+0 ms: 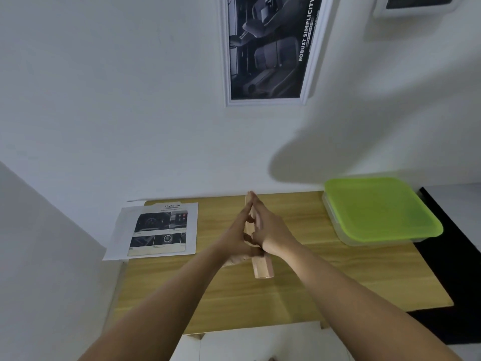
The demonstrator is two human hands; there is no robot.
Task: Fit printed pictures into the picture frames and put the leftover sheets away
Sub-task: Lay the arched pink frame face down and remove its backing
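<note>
- One white picture frame (268, 50) already hangs on the wall at twelve o'clock with a dark car-interior print inside it, so I judge at least one fitting finished.
- A second white frame (416, 6) shows only as a corner at one o'clock, cut by the picture's edge; whether it is filled I cannot tell.
- A wooden frame (261, 267) stands on edge in the middle of the desk (338, 277), seen edge-on, so I cannot tell whether a print sits in it.
- The left hand (234, 241) presses flat against the frame's left face and the right hand (270, 235) against its right face, fingertips meeting near the top; the grip of both is closed on this frame, palms squeezing instead of fingers curling.
- My judgement: this frame is in the middle of being fitted or closed up, and the sheets are not yet put away.
- Printed sheets (158, 230) lie at nine o'clock of the hands, at the desk's left edge and partly overhanging it; the top one shows four dark photos, with at least one more white sheet beneath, so two or more.
- A clear box with a green lid (380, 207) sits at two o'clock of the hands, lid on; it may be where the leftovers go, though that is a guess.
- Count: three frames in view, two hands, one lidded box, one small stack of sheets.
</note>
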